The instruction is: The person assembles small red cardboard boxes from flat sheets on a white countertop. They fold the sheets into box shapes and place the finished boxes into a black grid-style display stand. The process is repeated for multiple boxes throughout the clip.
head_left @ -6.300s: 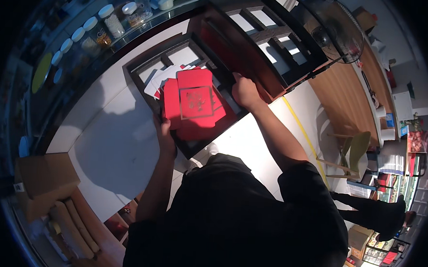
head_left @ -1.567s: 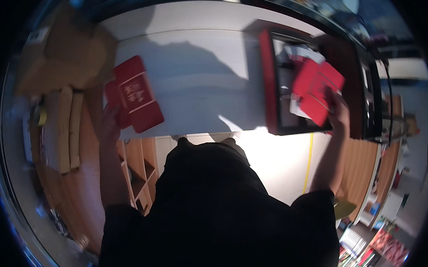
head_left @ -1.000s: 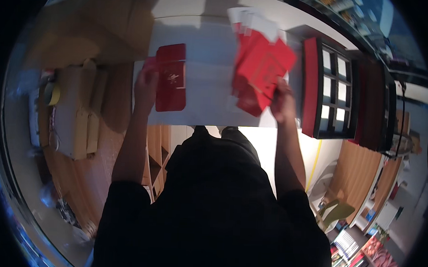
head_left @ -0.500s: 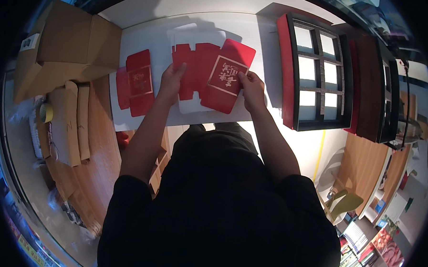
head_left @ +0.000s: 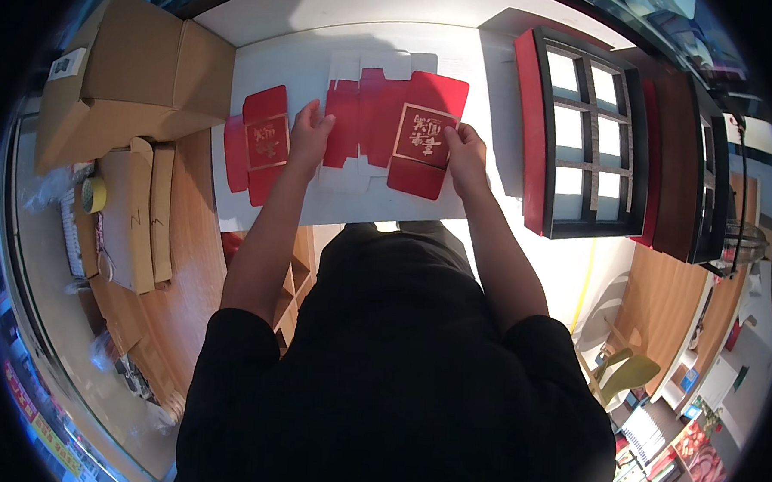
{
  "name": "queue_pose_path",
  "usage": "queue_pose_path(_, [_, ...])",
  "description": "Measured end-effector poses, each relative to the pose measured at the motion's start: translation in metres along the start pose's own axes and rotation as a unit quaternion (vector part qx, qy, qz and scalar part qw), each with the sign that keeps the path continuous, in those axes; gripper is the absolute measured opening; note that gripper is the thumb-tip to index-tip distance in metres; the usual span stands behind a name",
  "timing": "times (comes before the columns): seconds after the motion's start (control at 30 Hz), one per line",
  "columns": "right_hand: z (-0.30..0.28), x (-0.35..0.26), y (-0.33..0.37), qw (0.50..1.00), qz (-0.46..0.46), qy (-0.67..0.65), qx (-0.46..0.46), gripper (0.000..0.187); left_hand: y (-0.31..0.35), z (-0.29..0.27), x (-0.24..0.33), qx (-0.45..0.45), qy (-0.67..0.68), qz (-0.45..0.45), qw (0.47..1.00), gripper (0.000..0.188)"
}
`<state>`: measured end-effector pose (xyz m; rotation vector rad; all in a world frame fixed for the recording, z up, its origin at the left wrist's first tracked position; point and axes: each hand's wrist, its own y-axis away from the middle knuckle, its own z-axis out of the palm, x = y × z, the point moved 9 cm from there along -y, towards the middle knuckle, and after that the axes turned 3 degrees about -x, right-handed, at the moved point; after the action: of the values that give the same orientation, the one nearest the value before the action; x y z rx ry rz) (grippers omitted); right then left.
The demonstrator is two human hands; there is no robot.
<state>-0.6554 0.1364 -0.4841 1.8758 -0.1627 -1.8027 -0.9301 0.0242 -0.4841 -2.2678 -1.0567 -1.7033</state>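
A flat, unfolded red cardboard box blank (head_left: pixel 391 125) with gold lettering lies spread on the white table (head_left: pixel 387 208). My left hand (head_left: pixel 308 134) presses on its left flaps with fingers spread. My right hand (head_left: pixel 465 155) grips its right edge beside the gold panel. A second, smaller red folded blank (head_left: pixel 259 142) lies on the table just left of my left hand, untouched.
A black and red tray with a grid of compartments (head_left: pixel 585 133) stands to the right of the blank. Brown cardboard boxes (head_left: pixel 126 70) sit at the table's left end, with flattened cardboard (head_left: pixel 137 213) and a tape roll (head_left: pixel 94 195) below them on the wooden floor.
I carried the red blanks from the compartment tray to the white table, set the smaller one down at the left, and now hold the larger one flat with both hands.
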Motion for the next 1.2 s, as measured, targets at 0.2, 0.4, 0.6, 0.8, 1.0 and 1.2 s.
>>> queue_pose_path(0.2, [0.016,-0.041,0.044,0.983,0.024,-0.171,-0.057,0.014,0.049,0.001,0.058,-0.055,0.003,0.138,0.989,0.054])
queue_pose_path(0.4, [0.047,-0.135,0.096,0.970,-0.190,-0.144,-0.037,0.024,0.088,0.011,0.158,-0.221,0.276,0.134,0.926,0.042])
queue_pose_path(0.6, [0.051,-0.177,0.109,0.949,-0.297,-0.104,-0.013,0.043,0.142,0.007,0.199,-0.464,0.282,0.200,0.816,0.058])
queue_pose_path(0.8, [0.089,-0.152,0.111,0.928,-0.198,-0.201,-0.243,0.044,0.143,0.026,0.226,-0.249,0.047,0.396,0.882,0.084])
queue_pose_path(1.0, [0.089,-0.174,0.134,0.879,-0.234,-0.259,-0.324,0.047,0.128,0.004,0.237,-0.068,-0.145,0.464,0.871,0.088])
queue_pose_path(1.2, [0.090,-0.154,0.118,0.870,-0.157,-0.296,-0.363,0.044,0.149,0.008,0.272,-0.095,-0.203,0.572,0.789,0.065])
